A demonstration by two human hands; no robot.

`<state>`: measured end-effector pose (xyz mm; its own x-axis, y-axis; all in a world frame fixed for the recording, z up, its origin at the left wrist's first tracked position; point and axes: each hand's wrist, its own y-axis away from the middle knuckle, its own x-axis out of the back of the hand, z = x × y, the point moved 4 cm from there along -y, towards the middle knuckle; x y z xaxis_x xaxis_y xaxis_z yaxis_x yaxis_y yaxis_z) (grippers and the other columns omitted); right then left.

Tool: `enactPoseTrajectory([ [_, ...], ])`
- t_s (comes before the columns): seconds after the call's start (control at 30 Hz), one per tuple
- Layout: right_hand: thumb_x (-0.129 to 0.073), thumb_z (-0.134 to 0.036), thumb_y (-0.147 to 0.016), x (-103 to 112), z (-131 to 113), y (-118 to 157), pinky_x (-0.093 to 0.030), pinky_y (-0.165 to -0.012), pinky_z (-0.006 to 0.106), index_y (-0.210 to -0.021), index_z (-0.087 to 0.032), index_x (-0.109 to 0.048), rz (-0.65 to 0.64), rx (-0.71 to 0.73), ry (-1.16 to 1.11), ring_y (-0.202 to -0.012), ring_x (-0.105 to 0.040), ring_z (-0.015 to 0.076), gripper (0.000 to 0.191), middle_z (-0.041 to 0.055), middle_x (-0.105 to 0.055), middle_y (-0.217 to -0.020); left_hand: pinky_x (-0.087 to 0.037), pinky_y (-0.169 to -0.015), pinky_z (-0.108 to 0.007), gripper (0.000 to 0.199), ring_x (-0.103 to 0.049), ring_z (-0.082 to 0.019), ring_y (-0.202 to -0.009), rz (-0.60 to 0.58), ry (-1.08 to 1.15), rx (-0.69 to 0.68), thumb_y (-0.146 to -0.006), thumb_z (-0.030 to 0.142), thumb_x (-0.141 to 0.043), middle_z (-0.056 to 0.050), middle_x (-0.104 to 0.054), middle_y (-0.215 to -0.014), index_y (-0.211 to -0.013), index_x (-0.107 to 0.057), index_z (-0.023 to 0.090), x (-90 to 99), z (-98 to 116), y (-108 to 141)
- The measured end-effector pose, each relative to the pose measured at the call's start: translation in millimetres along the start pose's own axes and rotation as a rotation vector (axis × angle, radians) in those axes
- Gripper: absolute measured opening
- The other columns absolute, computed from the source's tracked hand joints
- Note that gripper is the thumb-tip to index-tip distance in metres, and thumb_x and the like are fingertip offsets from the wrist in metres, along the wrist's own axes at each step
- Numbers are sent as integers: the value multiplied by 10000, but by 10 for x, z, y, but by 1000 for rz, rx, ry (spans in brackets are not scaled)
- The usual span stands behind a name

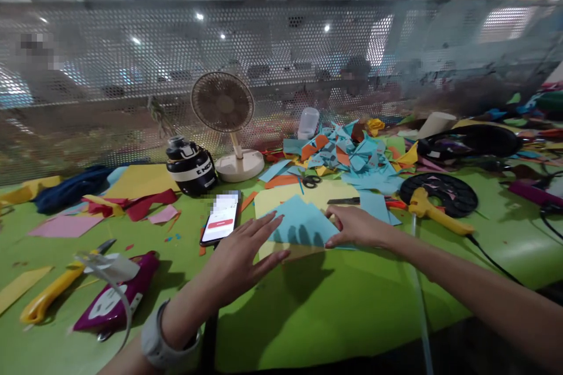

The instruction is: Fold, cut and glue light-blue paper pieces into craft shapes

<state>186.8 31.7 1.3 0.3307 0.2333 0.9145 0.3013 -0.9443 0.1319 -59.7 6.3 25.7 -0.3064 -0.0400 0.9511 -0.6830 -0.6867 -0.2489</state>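
A folded light-blue paper (301, 220) with a pointed top lies on a pale yellow sheet (268, 199) in the middle of the green table. My left hand (246, 246) is spread at the paper's left edge, fingers apart, holding nothing. At the right corner of the blue paper, my right hand (352, 225) is closed, thumb and fingers pinching that corner. A lit phone (222, 220) lies just beyond my left hand. Black-handled scissors (311, 181) rest behind the blue paper.
Blue and orange paper pieces (352, 149) are heaped behind. A fan (240, 165) and black bottle (192, 173) stand back left. A yellow glue gun (440, 217) lies right, with its cord; a purple tool (118, 299) and yellow-handled knife (55, 293) lie front left.
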Motion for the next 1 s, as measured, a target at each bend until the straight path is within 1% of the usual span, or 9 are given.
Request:
enactPoseTrajectory([
  [0.23, -729, -426, -666, -34, 23, 26, -331, -597, 243, -782, -171, -605, 32, 139, -187, -727, -502, 171, 307, 22, -575, -802, -428, -1022, -430, 576, -470, -272, -1275, 23, 68, 76, -905, 513, -443, -112, -461, -1428, -1386, -401, 200, -31, -124, -139],
  [0.33, -632, -470, -753, 33, -15, 71, -336, -599, 253, -672, -167, -542, 100, 124, -265, -683, -470, 149, 326, 8, -527, -736, -420, -1026, -442, 574, -447, -280, -1292, 59, 118, 127, -891, 514, -466, -129, -473, -1415, -1360, -424, 186, -50, -185, -191],
  [0.47, -622, -574, -721, 183, 15, 85, -351, -586, 253, -676, -176, -522, 239, 59, -589, -628, -447, 125, 413, -27, -481, -661, -398, -1031, -467, 511, -459, -284, -1270, 271, 191, 209, -885, 473, -500, -129, -505, -1370, -1315, -451, 202, 22, -216, -237],
  [0.57, -673, -595, -651, 315, 64, 82, -365, -574, 249, -681, -178, -528, 362, 20, -755, -618, -456, 121, 443, -26, -504, -660, -468, -930, -443, 474, -564, -272, -1109, 460, 292, 330, -872, 480, -515, -126, -588, -1194, -1243, -494, 186, 101, -222, -245],
  [0.63, -701, -588, -622, 395, 63, 90, -386, -587, 254, -683, -180, -533, 426, 28, -819, -627, -474, 122, 445, -22, -529, -681, -510, -823, -406, 443, -618, -256, -950, 486, 427, 411, -855, 517, -520, -108, -636, -1017, -1126, -557, 168, 112, -223, -267],
  [0.7, -713, -572, -617, 447, 25, 107, -399, -588, 256, -686, -182, -536, 465, 44, -863, -625, -483, 122, 435, -22, -537, -684, -519, -757, -382, 429, -639, -248, -850, 391, 627, 458, -839, 560, -520, -95, -664, -895, -980, -615, 166, 69, -205, -323],
  [0.83, -695, -535, -669, 420, -156, 146, -411, -585, 252, -700, -178, -551, 463, 95, -868, -634, -490, 123, 386, -16, -543, -699, -529, -810, -383, 459, -657, -261, -945, 134, 1236, 597, -780, 591, -600, -121, -703, -997, -951, -655, 170, -152, -124, -453],
  [0.9, -683, -516, -699, 339, -262, 149, -425, -620, 256, -712, -172, -572, 433, 123, -807, -669, -509, 132, 361, -5, -564, -721, -540, -835, -377, 396, -660, -245, -960, 145, 1534, 664, -725, 517, -709, -116, -707, -1006, -898, -655, 165, -267, -85, -511],
  [1.0, -662, -491, -738, 185, -377, 120, -441, -706, 277, -727, -164, -612, 385, 165, -662, -742, -551, 157, 331, 16, -611, -767, -566, -767, -286, 304, -674, -156, -770, 324, 1742, 701, -626, 328, -836, -50, -722, -849, -798, -652, 157, -387, -92, -571],
])
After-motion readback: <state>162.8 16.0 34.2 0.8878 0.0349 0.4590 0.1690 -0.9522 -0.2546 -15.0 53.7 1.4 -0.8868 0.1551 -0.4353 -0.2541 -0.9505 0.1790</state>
